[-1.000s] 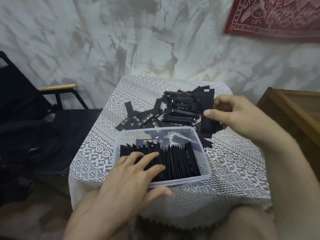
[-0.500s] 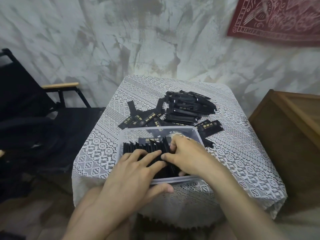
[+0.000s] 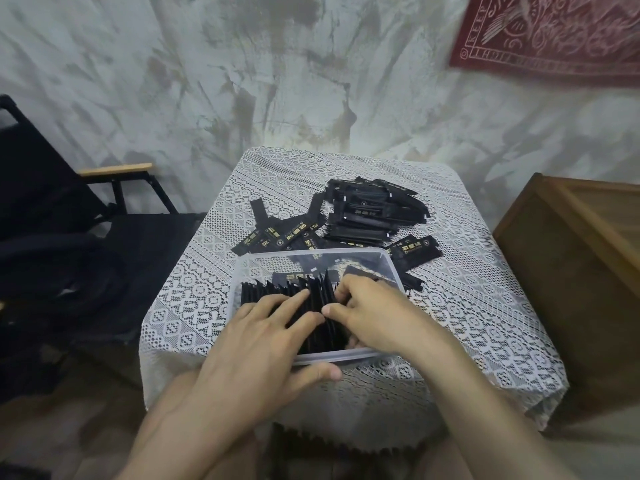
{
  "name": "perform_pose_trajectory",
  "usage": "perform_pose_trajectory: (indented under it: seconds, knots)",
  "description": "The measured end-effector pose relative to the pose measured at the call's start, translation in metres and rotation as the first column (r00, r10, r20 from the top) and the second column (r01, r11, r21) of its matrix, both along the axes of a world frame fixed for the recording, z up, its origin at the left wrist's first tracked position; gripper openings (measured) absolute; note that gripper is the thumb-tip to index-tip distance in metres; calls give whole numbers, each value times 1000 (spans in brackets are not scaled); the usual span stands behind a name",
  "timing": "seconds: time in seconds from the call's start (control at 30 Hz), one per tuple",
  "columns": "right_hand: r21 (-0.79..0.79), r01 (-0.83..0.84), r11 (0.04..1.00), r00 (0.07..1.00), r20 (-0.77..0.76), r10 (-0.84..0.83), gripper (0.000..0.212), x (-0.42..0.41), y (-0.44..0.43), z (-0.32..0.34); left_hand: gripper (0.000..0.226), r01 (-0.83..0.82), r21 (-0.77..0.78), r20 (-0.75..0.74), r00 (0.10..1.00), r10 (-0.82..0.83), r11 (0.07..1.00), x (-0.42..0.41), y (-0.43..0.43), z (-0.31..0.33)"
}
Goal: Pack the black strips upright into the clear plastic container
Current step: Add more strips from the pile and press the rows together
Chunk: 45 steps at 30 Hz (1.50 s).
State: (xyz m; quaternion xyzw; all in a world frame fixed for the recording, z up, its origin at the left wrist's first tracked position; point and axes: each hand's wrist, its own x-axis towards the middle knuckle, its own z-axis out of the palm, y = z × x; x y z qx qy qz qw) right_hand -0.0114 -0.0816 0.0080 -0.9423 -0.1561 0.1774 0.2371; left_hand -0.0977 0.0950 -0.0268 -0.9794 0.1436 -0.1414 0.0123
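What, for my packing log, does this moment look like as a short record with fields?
container: clear plastic, on the lace cloth, near edge of the table
packed strips: upright row filling the near part of the container; far part mostly bare
loose strips: jumbled pile on the cloth beyond the container
left hand: straight fingers rest on the row, thumb by the near wall
right hand: fingers curled into the row, apparently pinching strips
progress: partly packed
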Motion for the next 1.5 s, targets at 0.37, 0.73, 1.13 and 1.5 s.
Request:
perform_pose_trajectory:
  seconds: [0.37, 0.73, 1.13, 1.5]
  knots:
    - [-47, -67, 997, 998, -2, 67, 28, -7, -5, 8, 75, 27, -27, 42, 999, -26, 999, -3, 1, -2]
    - [-88, -112, 990, 994, -2, 112, 23, -16, -8, 19, 76, 45, 1, 48, 998, -45, 999, 1, 3, -2]
    - [-3, -82, 997, 997, -10, 82, 14, -15, -14, 11, 79, 66, 71, 43, 997, -69, 995, 4, 3, 1]
    - [-68, -97, 993, 995, 9, 98, 5, -19, -12, 12, 95, 65, 101, -3, 998, -65, 993, 10, -3, 0]
